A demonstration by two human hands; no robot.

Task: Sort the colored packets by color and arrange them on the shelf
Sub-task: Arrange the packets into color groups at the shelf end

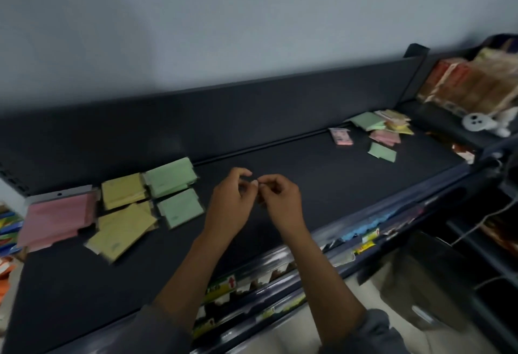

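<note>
both hands [256,191] meet, seemingly empty, above shelf [308,174] holding sorted packets [123,202].

- A shop: a dark metal display shelf [322,174] with price labels [221,286] along its front edge.
- To the right of both hands, wrapped goods [471,82] stand in rows on a neighbouring shelf.

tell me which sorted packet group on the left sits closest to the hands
The flat green paper packets: they lie just left of the left hand, while the yellow and pink groups lie farther left.
</note>
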